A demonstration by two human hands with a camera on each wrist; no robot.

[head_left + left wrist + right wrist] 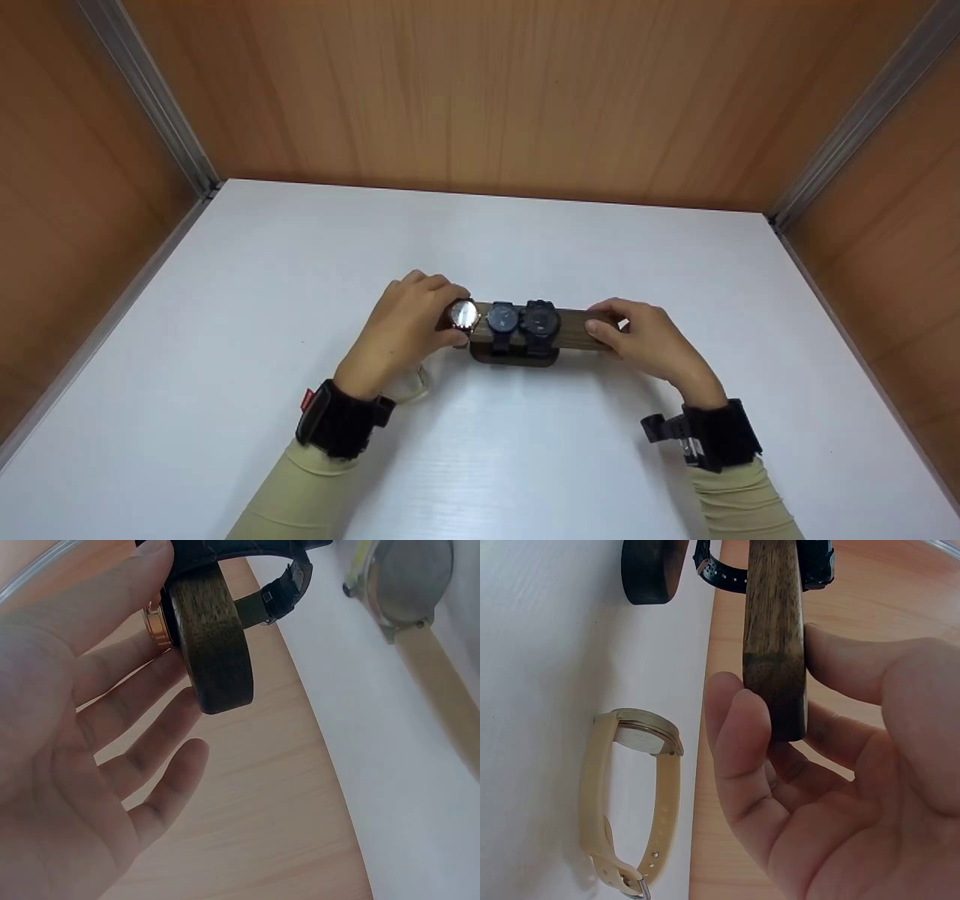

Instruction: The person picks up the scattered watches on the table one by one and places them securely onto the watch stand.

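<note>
Three watches (502, 319) sit on the wooden bar stand (570, 328), mid-table (525, 240). Left hand (405, 326) fingers curl round the bar's left end by the gold-faced watch (463, 315); right hand (645, 341) pinches the right end, thumb & fingers. Beige-strap watch (634, 787) lies on the table nr the left wrist.

A: What else is seen besides the stand?
B: A beige-strapped watch (634, 795) lying on the white tabletop (525, 450), buckle end free. Wood-grain walls (480, 90) are joined at the corners by metal strips (150, 97).
</note>
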